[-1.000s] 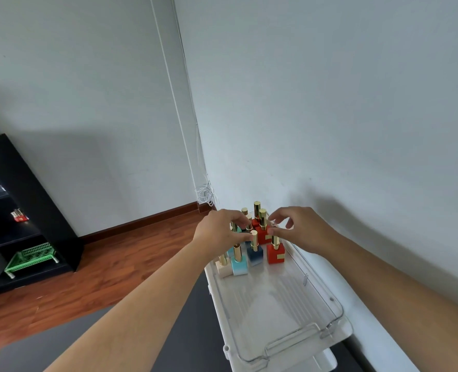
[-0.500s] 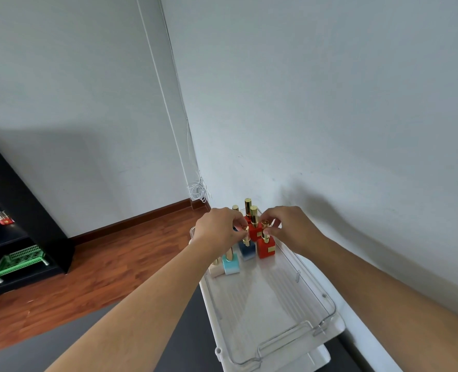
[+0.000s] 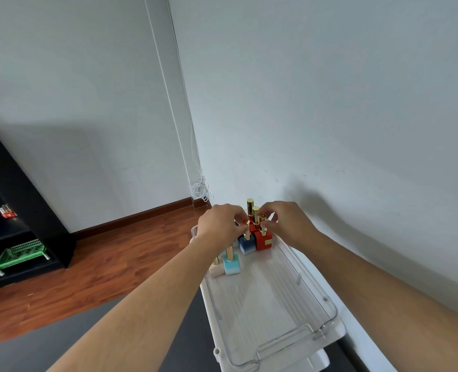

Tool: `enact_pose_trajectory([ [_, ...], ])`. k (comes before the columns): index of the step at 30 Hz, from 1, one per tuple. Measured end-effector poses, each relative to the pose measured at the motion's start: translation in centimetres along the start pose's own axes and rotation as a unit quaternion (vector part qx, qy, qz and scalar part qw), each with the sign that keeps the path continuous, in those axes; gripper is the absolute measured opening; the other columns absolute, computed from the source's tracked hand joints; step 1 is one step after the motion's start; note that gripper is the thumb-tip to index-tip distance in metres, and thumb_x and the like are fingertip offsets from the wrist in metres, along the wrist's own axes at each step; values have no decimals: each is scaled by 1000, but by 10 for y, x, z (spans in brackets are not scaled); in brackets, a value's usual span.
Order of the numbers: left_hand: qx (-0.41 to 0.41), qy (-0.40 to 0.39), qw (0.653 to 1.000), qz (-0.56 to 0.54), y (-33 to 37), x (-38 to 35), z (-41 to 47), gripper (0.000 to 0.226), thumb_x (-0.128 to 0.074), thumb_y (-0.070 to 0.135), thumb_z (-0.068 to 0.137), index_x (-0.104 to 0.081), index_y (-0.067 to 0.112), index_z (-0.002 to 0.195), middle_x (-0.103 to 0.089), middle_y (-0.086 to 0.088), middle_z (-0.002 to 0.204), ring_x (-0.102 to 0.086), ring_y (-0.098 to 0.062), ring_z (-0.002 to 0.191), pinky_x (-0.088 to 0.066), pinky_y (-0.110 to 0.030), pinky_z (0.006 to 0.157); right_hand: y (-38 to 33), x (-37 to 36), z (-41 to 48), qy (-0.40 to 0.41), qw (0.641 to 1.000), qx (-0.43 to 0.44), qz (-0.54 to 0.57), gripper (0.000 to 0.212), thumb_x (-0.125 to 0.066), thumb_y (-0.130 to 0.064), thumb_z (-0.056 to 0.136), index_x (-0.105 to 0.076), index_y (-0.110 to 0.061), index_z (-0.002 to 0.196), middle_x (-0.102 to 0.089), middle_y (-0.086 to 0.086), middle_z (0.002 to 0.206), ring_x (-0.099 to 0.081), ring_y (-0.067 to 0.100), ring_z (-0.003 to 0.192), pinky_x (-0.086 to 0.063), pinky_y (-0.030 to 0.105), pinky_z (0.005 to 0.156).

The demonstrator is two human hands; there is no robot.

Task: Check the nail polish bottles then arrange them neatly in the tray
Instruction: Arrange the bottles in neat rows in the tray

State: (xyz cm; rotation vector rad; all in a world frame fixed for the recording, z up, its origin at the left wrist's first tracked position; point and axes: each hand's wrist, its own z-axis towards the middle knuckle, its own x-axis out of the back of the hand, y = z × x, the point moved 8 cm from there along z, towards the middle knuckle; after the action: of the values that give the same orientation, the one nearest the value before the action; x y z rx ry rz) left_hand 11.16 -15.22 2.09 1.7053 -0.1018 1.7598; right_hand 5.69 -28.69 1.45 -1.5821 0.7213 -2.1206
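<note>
Several nail polish bottles with gold caps stand upright at the far end of a clear plastic tray (image 3: 327, 307). My left hand (image 3: 219, 224) pinches the gold cap of the dark blue bottle (image 3: 247, 244). My right hand (image 3: 286, 224) pinches the cap of the red bottle (image 3: 262, 240) beside it. More red bottles stand behind, partly hidden by my fingers. A light blue bottle (image 3: 231, 264) and a cream bottle (image 3: 217, 269) stand at the tray's left side, nearer to me.
The tray rests on a white surface (image 3: 321, 358) against the wall (image 3: 329, 103). A dark grey mat (image 3: 182, 331) lies to its left over wood floor. A black shelf (image 3: 21, 205) with a green basket (image 3: 21, 252) stands at far left.
The view has shifted slightly. Both hands stay on the bottle caps at the tray's far end, with the blue and red bottles drawn closer together.
</note>
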Motion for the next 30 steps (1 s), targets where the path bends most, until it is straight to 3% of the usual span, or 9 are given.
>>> enact_pose_trajectory([
  [5,-2,5,1000,-23,-4,8,-4,22,-70,39,78,-64,36,99,-67,18,88,-61,-5,77,-48,-25,60,3,9,-2,23,1000,1,-14,22,-67,-27,79,-64,-25,101,-63,-8,92,-54,11,75,-44,28,68],
  [9,4,43,998,-51,-22,38,-11,23,-73,42,76,-65,36,96,-68,19,83,-64,-3,79,-55,-30,70,-14,21,-1,42,997,49,-43,21,-62,-34,83,-63,-26,102,-61,-11,96,-53,10,82,-41,27,71],
  [13,33,64,996,-45,-52,62,-24,22,-76,40,73,-68,34,93,-66,19,77,-60,1,75,-49,-23,62,-48,14,7,15,993,105,-47,18,-62,-31,84,-64,-27,101,-67,-9,99,-52,11,88,-37,27,72],
  [16,50,43,997,-31,-68,62,-33,21,-76,43,70,-68,35,88,-66,19,77,-61,0,77,-51,-26,65,-72,-5,13,-23,990,127,-58,20,-63,-35,83,-65,-29,103,-69,-10,99,-52,11,90,-40,29,75],
  [21,48,4,999,3,-78,42,-41,19,-71,44,71,-65,38,88,-64,22,80,-59,-2,77,-41,-23,59,-85,-41,19,-76,966,155,-194,22,-60,-40,84,-64,-33,104,-69,-9,105,-52,15,101,-33,35,88],
  [30,40,14,999,26,-80,28,-33,16,-69,39,79,-66,34,94,-69,17,91,-56,-7,75,-35,-23,53,-79,-57,28,-67,967,147,-199,18,-65,-34,81,-66,-32,99,-71,-8,95,-56,14,92,-31,34,89],
])
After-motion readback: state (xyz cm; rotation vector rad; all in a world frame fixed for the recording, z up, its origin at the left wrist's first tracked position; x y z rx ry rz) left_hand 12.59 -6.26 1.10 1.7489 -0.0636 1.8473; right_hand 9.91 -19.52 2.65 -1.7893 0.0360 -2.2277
